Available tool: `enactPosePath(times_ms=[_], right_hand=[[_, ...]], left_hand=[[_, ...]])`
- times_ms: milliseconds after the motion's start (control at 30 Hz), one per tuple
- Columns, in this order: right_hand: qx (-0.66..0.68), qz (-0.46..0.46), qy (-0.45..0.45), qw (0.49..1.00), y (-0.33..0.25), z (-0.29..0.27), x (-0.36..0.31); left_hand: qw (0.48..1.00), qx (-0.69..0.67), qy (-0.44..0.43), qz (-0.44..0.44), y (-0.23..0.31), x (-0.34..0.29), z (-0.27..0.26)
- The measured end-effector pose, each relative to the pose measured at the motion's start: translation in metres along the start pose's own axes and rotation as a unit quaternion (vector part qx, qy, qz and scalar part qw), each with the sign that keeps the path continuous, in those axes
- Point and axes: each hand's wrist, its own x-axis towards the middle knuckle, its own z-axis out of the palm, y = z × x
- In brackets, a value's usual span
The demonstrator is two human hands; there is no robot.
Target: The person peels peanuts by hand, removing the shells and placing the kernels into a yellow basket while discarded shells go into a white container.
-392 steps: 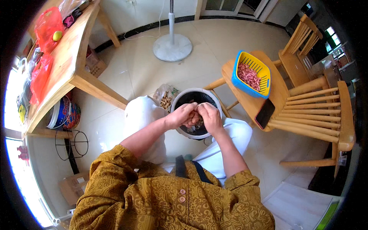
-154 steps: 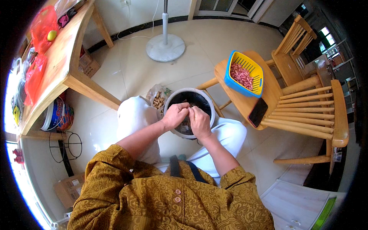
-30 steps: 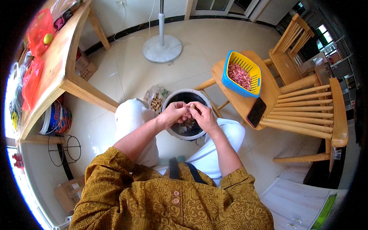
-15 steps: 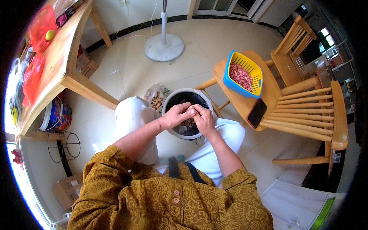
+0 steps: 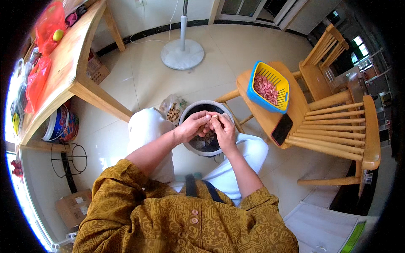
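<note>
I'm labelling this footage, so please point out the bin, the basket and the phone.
Bin (image 5: 203,153): head view, on its pale lower rim.
Basket (image 5: 262,102): head view, on its blue outer wall.
Phone (image 5: 282,130): head view, middle of its dark screen.

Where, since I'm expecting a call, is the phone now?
In the head view, the phone lies right of centre on the nearer chair's seat, beside the blue-and-yellow basket.

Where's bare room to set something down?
Floor between fan base and near chair looks bare; so does a narrow seat strip between basket and backrest. Crowded: above the bin, where left hand and right hand meet, and beside it, where the bag sits by the left knee.
</note>
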Motion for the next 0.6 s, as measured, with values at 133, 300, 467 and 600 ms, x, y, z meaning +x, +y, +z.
enactPosePath(times_ms=[133, 300, 467, 600], right_hand=[[0.066, 0.031, -0.037, 0.997, 0.003, -0.003, -0.001], [0.030, 0.044, -0.078, 0.996, 0.002, -0.011, 0.000], [-0.078, -0.052, -0.014, 0.996, -0.001, -0.007, -0.004], [-0.070, -0.025, 0.017, 0.997, 0.004, -0.006, -0.004]], left_hand=[[1.000, 0.010, -0.010, -0.013, 0.004, -0.005, 0.002], [0.996, 0.076, -0.021, -0.039, -0.002, -0.003, -0.005], [0.996, 0.067, -0.033, -0.050, 0.002, -0.006, 0.006], [0.995, 0.071, -0.048, -0.058, 0.001, -0.005, 0.008]])
